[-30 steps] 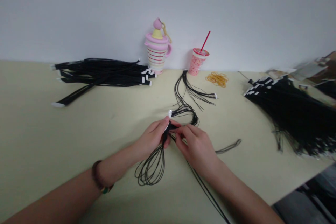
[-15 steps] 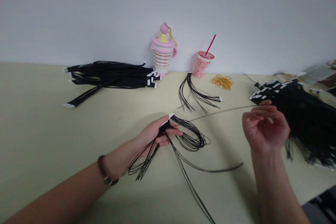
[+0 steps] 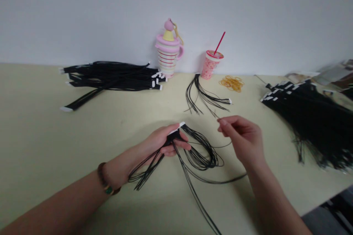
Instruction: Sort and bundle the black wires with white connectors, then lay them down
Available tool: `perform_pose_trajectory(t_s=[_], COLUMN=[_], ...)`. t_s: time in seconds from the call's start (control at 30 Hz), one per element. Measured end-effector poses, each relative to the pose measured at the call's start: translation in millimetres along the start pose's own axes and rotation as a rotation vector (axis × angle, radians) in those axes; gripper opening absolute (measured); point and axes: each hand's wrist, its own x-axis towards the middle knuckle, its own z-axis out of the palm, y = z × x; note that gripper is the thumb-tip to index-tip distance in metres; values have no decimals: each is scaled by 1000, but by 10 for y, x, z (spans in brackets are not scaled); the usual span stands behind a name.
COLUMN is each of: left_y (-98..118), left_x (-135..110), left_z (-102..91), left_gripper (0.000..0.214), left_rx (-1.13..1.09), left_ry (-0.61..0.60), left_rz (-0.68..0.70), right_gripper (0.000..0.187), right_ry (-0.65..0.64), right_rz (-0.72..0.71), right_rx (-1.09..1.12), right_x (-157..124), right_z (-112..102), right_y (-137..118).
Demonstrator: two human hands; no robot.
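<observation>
My left hand (image 3: 162, 143) is closed on a bundle of thin black wires (image 3: 197, 154) with a white connector at its top end. Loops of the bundle spill right of the hand and loose strands trail toward the table's near edge. My right hand (image 3: 242, 137) hovers to the right of the bundle, thumb and fingers pinched on a single thin black strand that curves back to the loops. A beaded bracelet (image 3: 104, 183) circles my left wrist.
On the pale table (image 3: 41, 143) lie a stack of black wire bundles (image 3: 110, 79) at back left, a big heap of them (image 3: 314, 117) at right, a small loose bundle (image 3: 205, 97), yellow rubber bands (image 3: 231, 82), a pink striped cup (image 3: 167, 55) and a pink straw cup (image 3: 211, 64).
My right hand left the bundle, swung far out to the right pulling a strand, then came back in toward the bundle. The left hand kept its grip; the loops spread out.
</observation>
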Motion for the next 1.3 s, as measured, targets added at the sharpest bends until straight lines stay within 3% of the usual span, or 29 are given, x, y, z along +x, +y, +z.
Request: perform_pose_trajectory(t_s=[0.13, 0.23, 0.63, 1.03, 1.3], left_y=[-76, -90, -52, -43, -58], left_x=[12, 15, -23, -30, -22], left_z=[-5, -5, 43, 47, 25], left_gripper=[40, 40, 43, 43, 43], left_rx=[6, 10, 52, 91, 162], left_ry=[-12, -19, -24, -30, -45], left_rz=[12, 19, -30, -18, 15], right_gripper=[20, 20, 16, 17, 15], right_ry=[-240, -309, -365, -335, -320], right_rz=[63, 52, 105, 123, 64], right_rx=[-213, -312, -319, -349, -323], right_x=[-205, -290, -280, -273, -272], right_z=[291, 413, 412, 423, 430], right_y=[-46, -46, 33, 31, 26])
